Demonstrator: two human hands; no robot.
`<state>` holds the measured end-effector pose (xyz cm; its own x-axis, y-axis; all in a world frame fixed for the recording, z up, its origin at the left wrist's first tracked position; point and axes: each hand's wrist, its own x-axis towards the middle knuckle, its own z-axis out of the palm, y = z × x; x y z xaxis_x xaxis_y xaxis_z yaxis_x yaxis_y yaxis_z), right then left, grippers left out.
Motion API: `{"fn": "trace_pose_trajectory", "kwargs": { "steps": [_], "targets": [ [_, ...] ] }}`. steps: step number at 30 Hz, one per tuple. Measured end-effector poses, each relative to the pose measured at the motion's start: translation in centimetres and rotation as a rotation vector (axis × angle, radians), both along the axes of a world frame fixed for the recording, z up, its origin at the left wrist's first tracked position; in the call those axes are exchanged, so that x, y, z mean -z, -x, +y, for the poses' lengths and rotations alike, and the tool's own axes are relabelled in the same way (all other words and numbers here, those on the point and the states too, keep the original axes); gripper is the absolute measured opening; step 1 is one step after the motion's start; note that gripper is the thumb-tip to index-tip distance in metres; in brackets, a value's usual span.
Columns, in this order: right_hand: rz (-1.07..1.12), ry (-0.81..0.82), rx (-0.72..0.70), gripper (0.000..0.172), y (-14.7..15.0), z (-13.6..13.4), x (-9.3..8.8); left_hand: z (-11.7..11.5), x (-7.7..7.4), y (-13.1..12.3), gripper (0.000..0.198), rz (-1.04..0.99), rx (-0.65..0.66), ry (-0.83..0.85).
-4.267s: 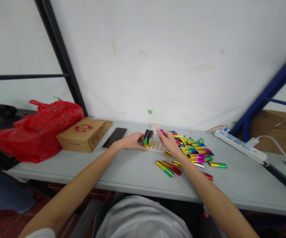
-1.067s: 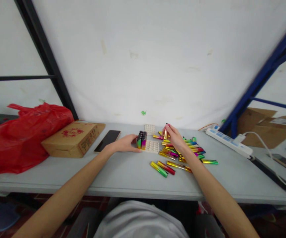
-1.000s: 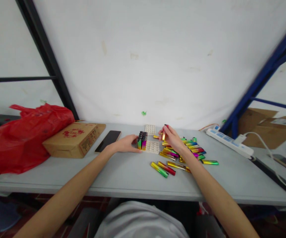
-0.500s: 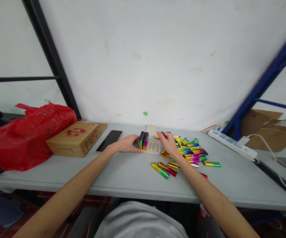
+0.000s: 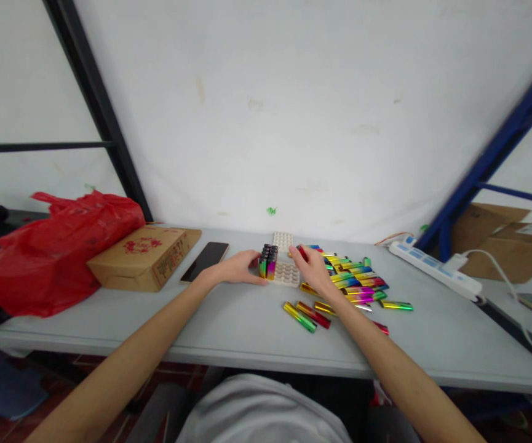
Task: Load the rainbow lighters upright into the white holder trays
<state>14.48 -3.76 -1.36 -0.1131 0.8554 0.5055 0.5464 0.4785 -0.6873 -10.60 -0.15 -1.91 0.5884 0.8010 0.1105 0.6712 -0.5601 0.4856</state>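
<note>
Upright lighters [image 5: 268,261] are standing in rows at the left end of a pale tray [image 5: 288,275] on the worktop [image 5: 229,332]. The left hand [image 5: 240,267] is curving around that end, thumb and fingers apart; whether it is gripping is impossible to tell. The right hand [image 5: 310,266] is pinching a reddish lighter [image 5: 301,251] near the tray's right side, beside loose lighters [image 5: 358,280].

Glossy metallic lighters [image 5: 358,293], matt tray [image 5: 287,275], perhaps plastic, crinkly plastic bag [image 5: 63,252]
</note>
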Motion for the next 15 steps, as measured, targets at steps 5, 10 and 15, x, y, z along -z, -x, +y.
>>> {"fn": "trace_pose_trajectory", "kwargs": {
  "steps": [5, 10, 15],
  "targets": [
    [-0.036, 0.006, -0.171, 0.037, -0.3, 0.0, 0.0, -0.1, -0.1, -0.2, 0.076, -0.021, 0.020, 0.010],
    [-0.277, -0.139, -0.091, 0.040, -0.9, 0.8, 0.6, 0.1, -0.4, 0.2, 0.069, -0.011, 0.027, 0.035],
    [-0.301, -0.078, -0.073, 0.035, -1.1, 1.5, 1.2, 0.3, -0.5, 0.5, 0.068, 0.026, 0.044, 0.050]
  ]
}}
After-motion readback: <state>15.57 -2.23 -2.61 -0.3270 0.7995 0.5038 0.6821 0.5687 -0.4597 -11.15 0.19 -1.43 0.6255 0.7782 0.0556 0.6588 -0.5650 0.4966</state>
